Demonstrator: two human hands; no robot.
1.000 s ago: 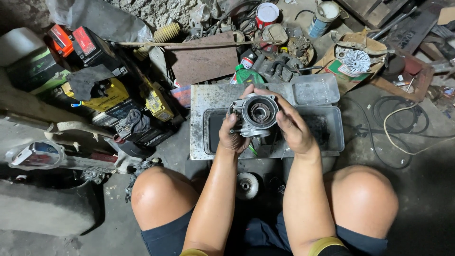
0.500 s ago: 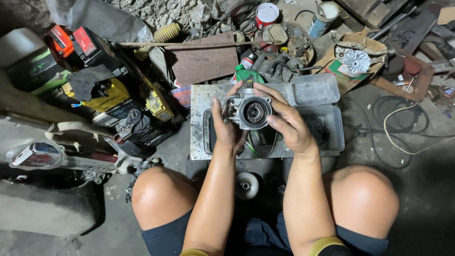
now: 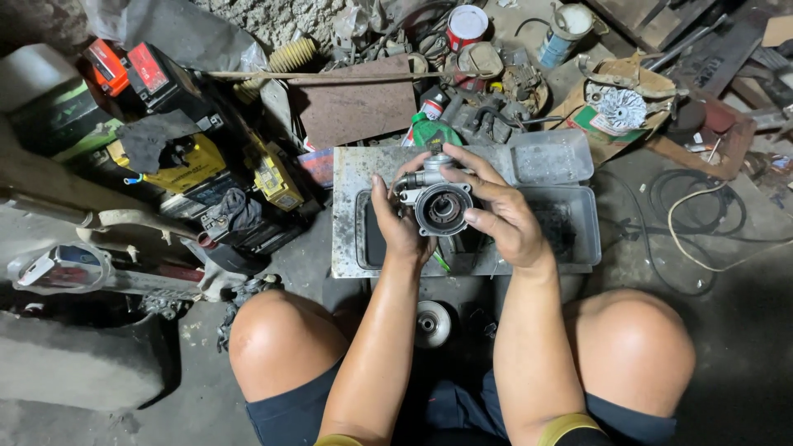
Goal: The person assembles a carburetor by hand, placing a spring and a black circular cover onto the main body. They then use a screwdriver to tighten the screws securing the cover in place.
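Observation:
I hold a grey metal carburetor body [image 3: 439, 204] in both hands above a dirty clear plastic tray [image 3: 578, 223]. Its round open bore faces up at me. My left hand [image 3: 395, 225] grips it from the left side, thumb up along the casting. My right hand [image 3: 497, 213] wraps over its top and right side, fingers spread across it. The tray rests on a stained flat metal sheet [image 3: 351, 177] on the floor between my knees.
A round metal disc [image 3: 432, 323] lies on the floor between my thighs. Yellow and black batteries [image 3: 178, 161] stand at left. A green bottle [image 3: 431, 130], cans [image 3: 467, 25], a fan-like part on cardboard [image 3: 621, 107] and loose cables [image 3: 698, 215] crowd the back and right.
Both hands have shifted the carburetor body slightly left and turned it, so its round opening now faces more squarely upward. My right fingers have spread further over its top.

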